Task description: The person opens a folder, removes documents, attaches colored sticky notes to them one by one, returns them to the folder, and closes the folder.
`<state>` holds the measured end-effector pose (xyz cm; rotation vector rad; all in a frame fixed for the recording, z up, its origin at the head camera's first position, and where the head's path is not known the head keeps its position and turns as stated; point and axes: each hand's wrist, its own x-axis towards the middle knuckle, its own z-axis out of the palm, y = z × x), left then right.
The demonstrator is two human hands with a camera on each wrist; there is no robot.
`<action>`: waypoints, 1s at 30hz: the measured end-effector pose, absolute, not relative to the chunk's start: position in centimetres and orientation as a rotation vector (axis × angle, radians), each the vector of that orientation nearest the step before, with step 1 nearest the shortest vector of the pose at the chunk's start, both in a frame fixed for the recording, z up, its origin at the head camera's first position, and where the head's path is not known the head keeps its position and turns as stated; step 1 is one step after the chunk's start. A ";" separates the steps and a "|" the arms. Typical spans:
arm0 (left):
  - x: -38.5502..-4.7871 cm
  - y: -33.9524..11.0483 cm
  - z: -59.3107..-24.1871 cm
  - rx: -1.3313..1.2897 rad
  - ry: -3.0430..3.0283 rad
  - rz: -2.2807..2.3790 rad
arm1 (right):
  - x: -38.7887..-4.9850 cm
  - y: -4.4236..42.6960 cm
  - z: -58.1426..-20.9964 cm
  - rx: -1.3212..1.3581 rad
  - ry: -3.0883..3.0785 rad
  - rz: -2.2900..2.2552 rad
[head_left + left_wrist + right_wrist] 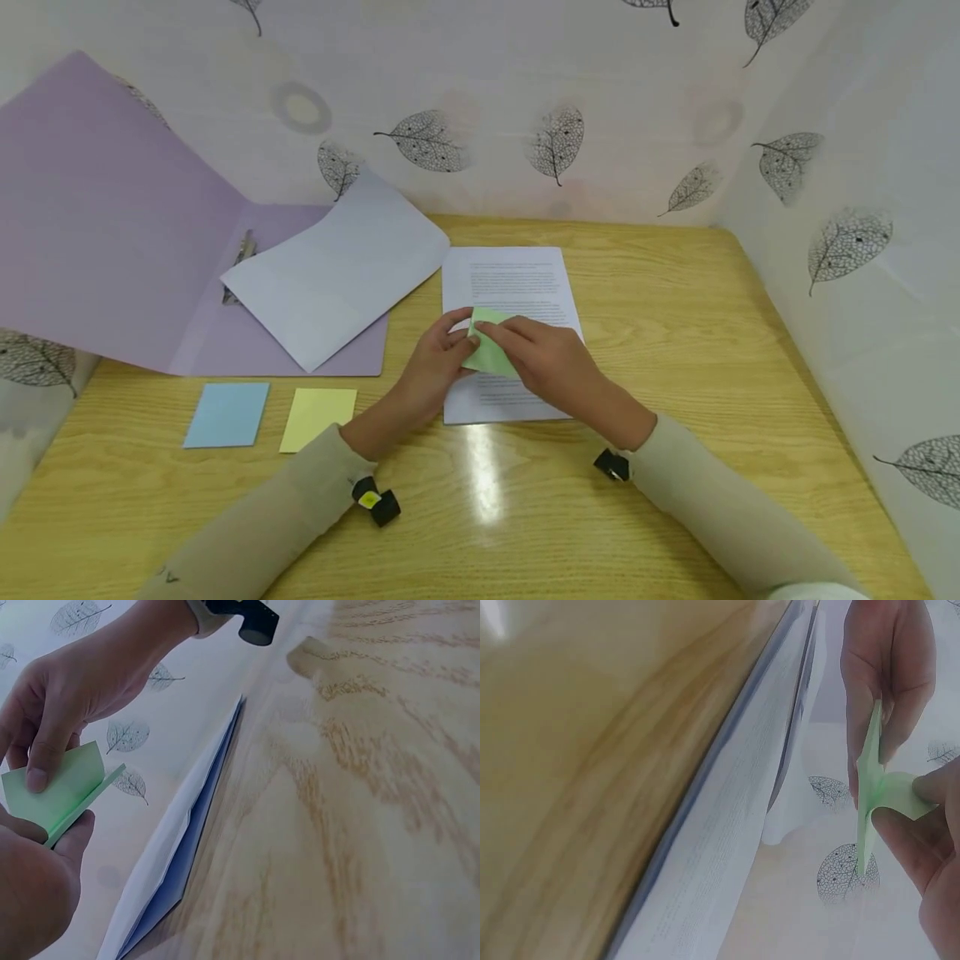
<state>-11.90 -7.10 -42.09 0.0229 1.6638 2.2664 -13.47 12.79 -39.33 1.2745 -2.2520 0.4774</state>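
Note:
Above the printed sheets [517,287], the left hand [431,367] grips a green sticky-note pad [491,354] at its left side. The right hand [558,367] pinches the top note of that pad between thumb and fingers. In the right wrist view the note [904,793] curves away from the upright pad [868,780], one part still against it. The left wrist view shows the lifted note [64,784] under the right thumb, with the thin pad [90,806] held in the left hand [37,889].
At the left lies an open purple folder [120,217] with a metal clip [246,250]; a blank white sheet [341,267] lies across it. Nearer stand a blue pad [227,415] and a yellow pad [318,419] on the wooden table [675,333]. Leaf-patterned cloth [495,75] hangs behind.

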 end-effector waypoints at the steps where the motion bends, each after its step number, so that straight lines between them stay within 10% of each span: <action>1: -11.9 -7.1 -42.1 0.036 1.665 2.269 | -13.5 12.8 -39.3 1.273 -2.251 0.486; 30: -12.1 -7.6 -42.2 -0.034 1.784 2.326 | -14.4 13.3 -39.3 1.064 -2.222 0.813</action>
